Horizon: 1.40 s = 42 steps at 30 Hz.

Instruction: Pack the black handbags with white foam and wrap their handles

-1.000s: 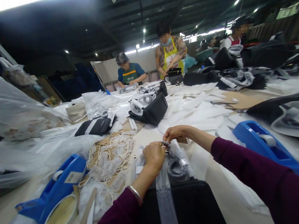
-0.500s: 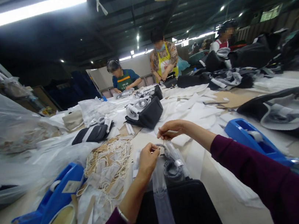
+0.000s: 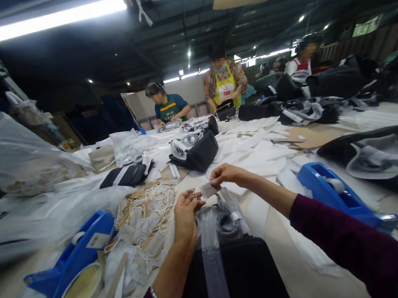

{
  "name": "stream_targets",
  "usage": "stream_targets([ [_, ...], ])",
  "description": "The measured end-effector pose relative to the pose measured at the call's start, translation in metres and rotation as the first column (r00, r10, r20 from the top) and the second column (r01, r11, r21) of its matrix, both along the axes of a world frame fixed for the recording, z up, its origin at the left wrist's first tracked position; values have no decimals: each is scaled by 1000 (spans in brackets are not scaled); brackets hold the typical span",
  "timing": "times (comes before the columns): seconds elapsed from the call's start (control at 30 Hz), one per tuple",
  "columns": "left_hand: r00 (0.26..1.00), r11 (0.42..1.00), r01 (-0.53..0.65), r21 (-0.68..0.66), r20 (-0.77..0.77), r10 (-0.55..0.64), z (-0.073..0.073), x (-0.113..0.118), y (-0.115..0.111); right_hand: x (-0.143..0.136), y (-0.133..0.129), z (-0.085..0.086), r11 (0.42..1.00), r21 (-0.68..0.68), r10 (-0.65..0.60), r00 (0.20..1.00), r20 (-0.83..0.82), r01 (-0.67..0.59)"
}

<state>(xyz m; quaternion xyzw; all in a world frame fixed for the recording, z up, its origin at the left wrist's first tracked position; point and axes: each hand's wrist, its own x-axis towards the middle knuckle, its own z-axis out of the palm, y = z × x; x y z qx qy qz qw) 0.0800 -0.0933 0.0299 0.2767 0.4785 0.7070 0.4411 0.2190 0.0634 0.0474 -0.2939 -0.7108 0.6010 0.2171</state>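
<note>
A black bag lies in front of me with a clear plastic-like strip running down it. A wrapped, coiled strap sits at its far end. Just above that end, my right hand pinches a small pale hang tag between thumb and fingers. Close by on the left, my left hand has its fingertips pressed together on a thin white string beside the tag. Whether the string is tied to the bag, I cannot tell.
A pile of white-stringed tags lies at left. Blue tape dispensers stand left and right, with a tape roll nearby. Another black bag sits ahead. Several people work across the table, including one in a yellow apron.
The pale tag now shows between my hands. My left hand has shifted slightly left, away from the bag's wrapped strap. My right hand has turned its grip onto the tag.
</note>
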Motion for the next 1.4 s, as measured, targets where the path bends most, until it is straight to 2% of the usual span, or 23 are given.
stream_targets([
  [0.17,999,1000,1,8,43,-2,3,-1,-12,-7,-10,-9,988,140,-69,998,-13,70],
  [0.3,999,999,11,39,45,-13,6,3,-13,-12,-21,-7,953,293,-89,995,44,72],
  [0.37,992,997,54,47,-115,-49,10,5,-12,-14,-28,-4,935,351,-81,995,62,55],
  [0.4,957,997,56,44,-286,-41,13,6,-13,-15,-30,-3,930,366,-69,995,69,39],
  [0.43,867,999,18,45,-498,7,16,5,-13,-16,-32,-2,929,370,-49,996,74,18],
  [0.47,705,996,-60,59,-704,85,19,4,-13,-16,-33,-1,931,365,-25,997,78,-6],
  [0.53,280,971,-210,111,-945,168,26,-3,-13,-15,-33,-2,941,333,31,996,85,-58],
  [0.57,130,969,-230,86,-984,118,29,-7,-13,-13,-32,-2,946,312,58,994,88,-83],
  [0.6,46,977,-215,-1,-999,9,32,-11,-13,-11,-31,-2,951,292,80,993,91,-103],
  [0.67,-50,968,-138,-212,-974,-220,38,-19,-14,-4,-31,2,956,266,102,991,87,-122],
  [0.7,-102,960,-103,-262,-957,-272,41,-21,-15,0,-32,5,951,283,108,991,75,-125],
  [0.77,-206,973,-39,-227,-951,-230,48,-23,-17,7,-39,12,914,383,130,991,37,-134],
  [0.8,-226,983,18,-182,-959,-173,51,-24,-17,9,-44,15,884,445,145,989,23,-140],
  [0.83,-193,987,83,-140,-974,-122,54,-24,-16,11,-49,17,857,497,147,989,21,-138],
  [0.87,-103,986,134,-96,-991,-83,56,-24,-12,12,-53,18,842,527,125,992,24,-119],
  [0.9,30,988,151,-42,-998,-47,56,-24,-7,13,-56,18,845,529,83,996,23,-83],
  [0.97,293,993,112,32,-956,-2,49,-26,12,13,-58,16,886,463,-6,1000,-29,19],
  [1.0,376,994,108,23,-926,-20,42,-27,24,12,-58,14,911,408,-33,996,-84,65],
  [1.03,414,990,140,-16,-907,-73,33,-28,37,11,-57,12,933,348,-35,988,-152,87],
  [1.1,381,948,285,-139,-891,-245,13,-28,61,10,-54,10,963,254,-12,961,-278,86],
  [1.17,319,896,389,-214,-881,-349,-6,-26,77,9,-53,11,971,226,1,944,-330,78],
  [1.27,285,879,412,-240,-882,-374,-22,-23,83,8,-55,14,966,242,-3,942,-337,90],
  [1.4,239,885,362,-292,-889,-391,-24,-19,77,2,-54,18,963,215,-71,925,-373,160],
])
